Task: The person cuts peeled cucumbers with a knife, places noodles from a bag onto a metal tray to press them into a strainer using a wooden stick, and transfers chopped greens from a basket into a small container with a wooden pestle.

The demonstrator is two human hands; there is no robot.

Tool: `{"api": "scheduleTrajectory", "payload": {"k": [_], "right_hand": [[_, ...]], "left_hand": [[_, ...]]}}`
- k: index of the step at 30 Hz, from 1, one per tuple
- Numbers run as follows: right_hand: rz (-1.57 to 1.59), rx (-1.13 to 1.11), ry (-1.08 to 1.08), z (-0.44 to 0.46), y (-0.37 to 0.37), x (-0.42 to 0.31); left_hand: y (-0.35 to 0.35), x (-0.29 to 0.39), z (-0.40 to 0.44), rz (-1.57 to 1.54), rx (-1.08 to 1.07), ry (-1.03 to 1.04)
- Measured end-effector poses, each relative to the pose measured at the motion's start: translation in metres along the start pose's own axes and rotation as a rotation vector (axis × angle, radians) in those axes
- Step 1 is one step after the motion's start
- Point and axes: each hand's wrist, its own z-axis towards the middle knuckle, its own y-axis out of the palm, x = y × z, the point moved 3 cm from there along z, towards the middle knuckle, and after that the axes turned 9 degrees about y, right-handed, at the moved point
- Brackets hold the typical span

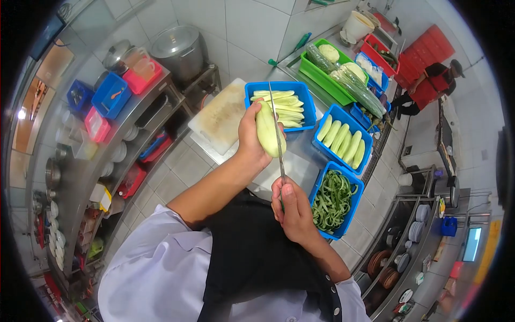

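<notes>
A long steel counter (pixel 80 198) with shelves under it runs down the left side, full of tubs, bowls and plates. Far off on the right, a person in red and black (pixel 432 83) stands by some red crates. A big steel pot (pixel 177 45) with a lid sits near the wall. A white cutting board (pixel 220 118) with brown marks lies to the left of the top blue tub. A green basket (pixel 307 68) holds a cauliflower and wrapped vegetables.

3 blue tubs are near the hands. The top tub (pixel 308 126) has long pale cut pieces in it. The middle tub (pixel 339 162) has peeled pale green vegetables lying side by side. The bottom tub (pixel 354 206) is full of curly green peels (pixel 331 201).

The left hand (pixel 253 134) has its fingers wrapped around 1 fat, peeled, pale green vegetable (pixel 269 129). The vegetable is up in the air, tilted, just by the near side of the top tub. The right hand (pixel 292 206) has its fingers closed on the handle of a long knife (pixel 281 161). The thin blade passes across the vegetable, and its tip points away from the body, over the top tub.
</notes>
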Motion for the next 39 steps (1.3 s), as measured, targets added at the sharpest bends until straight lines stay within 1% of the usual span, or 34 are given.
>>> {"api": "scheduleTrajectory", "payload": {"k": [2, 6, 8, 12, 15, 17, 21, 23, 27, 29, 36, 38, 39], "right_hand": [[-0.066, 0.008, -0.036, 0.001, 0.001, 0.003], [-0.083, 0.011, 0.008, -0.001, 0.003, 0.009], [-0.102, 0.033, 0.014, -0.001, 0.004, 0.008], [-0.148, 0.02, 0.026, -0.001, 0.005, 0.008], [-0.185, 0.056, 0.002, -0.002, 0.005, 0.01], [-0.21, 0.042, 0.008, -0.002, 0.006, 0.008], [-0.225, 0.056, 0.0, -0.005, 0.008, 0.008], [-0.245, 0.015, 0.068, -0.005, 0.009, 0.006], [-0.243, 0.019, 0.055, -0.004, 0.01, 0.006], [-0.194, 0.023, 0.053, -0.003, 0.01, 0.006], [-0.165, -0.012, 0.069, -0.002, 0.01, 0.006], [-0.21, -0.012, 0.089, -0.004, 0.013, 0.003], [-0.21, -0.013, 0.09, -0.005, 0.013, 0.004]], "left_hand": [[-0.005, 0.001, 0.008, -0.074, -0.012, -0.022], [-0.006, 0.015, 0.019, -0.107, 0.011, -0.026], [-0.007, 0.02, 0.021, -0.097, -0.023, -0.01], [-0.003, 0.019, 0.017, -0.057, -0.026, -0.019], [-0.007, 0.018, 0.017, -0.042, -0.007, -0.042], [-0.009, 0.026, 0.024, -0.032, -0.052, 0.0], [-0.003, 0.047, 0.029, -0.006, -0.019, 0.071], [0.002, 0.059, 0.03, 0.074, -0.011, 0.166], [0.005, 0.061, 0.027, 0.113, -0.016, 0.173], [0.005, 0.057, 0.025, 0.167, -0.09, 0.222], [0.003, 0.057, 0.028, 0.14, -0.106, 0.185], [-0.003, 0.06, 0.037, 0.041, -0.07, 0.121], [-0.004, 0.063, 0.039, 0.041, -0.068, 0.121]]}}
